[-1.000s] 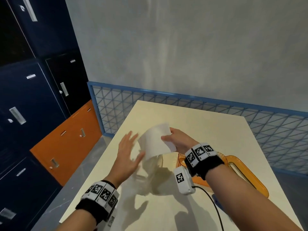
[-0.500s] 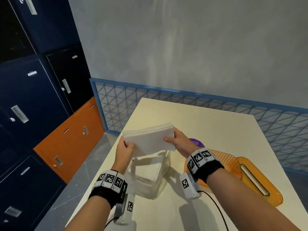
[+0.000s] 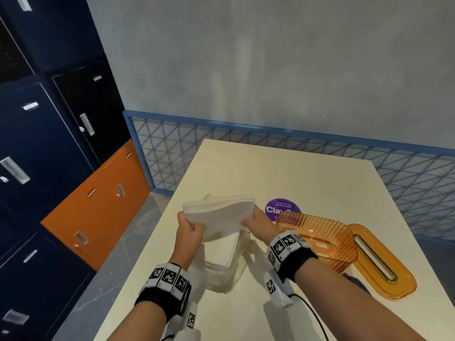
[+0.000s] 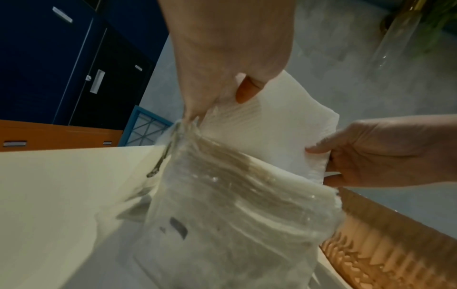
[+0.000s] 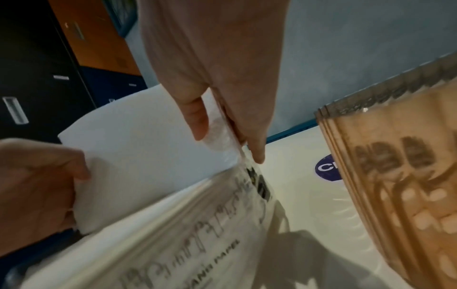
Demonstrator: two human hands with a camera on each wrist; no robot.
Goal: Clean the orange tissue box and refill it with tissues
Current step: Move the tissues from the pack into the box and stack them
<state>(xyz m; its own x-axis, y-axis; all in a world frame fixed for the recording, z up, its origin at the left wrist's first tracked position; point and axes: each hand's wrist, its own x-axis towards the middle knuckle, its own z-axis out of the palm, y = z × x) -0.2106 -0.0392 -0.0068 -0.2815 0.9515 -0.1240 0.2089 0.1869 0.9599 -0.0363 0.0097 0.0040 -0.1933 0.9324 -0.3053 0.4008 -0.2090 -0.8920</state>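
Stack of white tissues [image 3: 219, 212] held above the clear plastic tissue pack [image 3: 221, 262], about level with where it was half a second back but a little nearer the right-hand side; a second ago gripped by the right hand alone, with the left hand open beside it. Now pinched at both ends. Left hand [image 3: 189, 232] at 9 o'clock of the stack, thumb on top and fingers curled under the edge, clamped on the tissues; same seen in the left wrist view, thumb [image 4: 247, 90] pressed on the top sheet. Right hand [image 3: 256, 222] at 3 o'clock of the stack, thumb over and fingers beneath, closed on the opposite edge; in the right wrist view a finger [image 5: 197, 117] lies across the stack's end. Pack directly under the stack, standing on the cream table [image 3: 295, 178], open at the top, more tissues inside.

Orange tissue box [image 3: 320, 239] at 3 o'clock of the pack, just beside the right wrist, open side up, ribbed walls, no tissues seen in it. Orange lid [image 3: 389, 269] with a long slot at 3 o'clock of the box, flat on the table, touching or overlapping the box's edge. Purple round sticker [image 3: 280, 207] at 12 o'clock of the box, partly hidden behind its rim. Blue lattice railing [image 3: 270, 143] along the table's far side; dark blue and orange lockers [image 3: 73, 168] at 9 o'clock.
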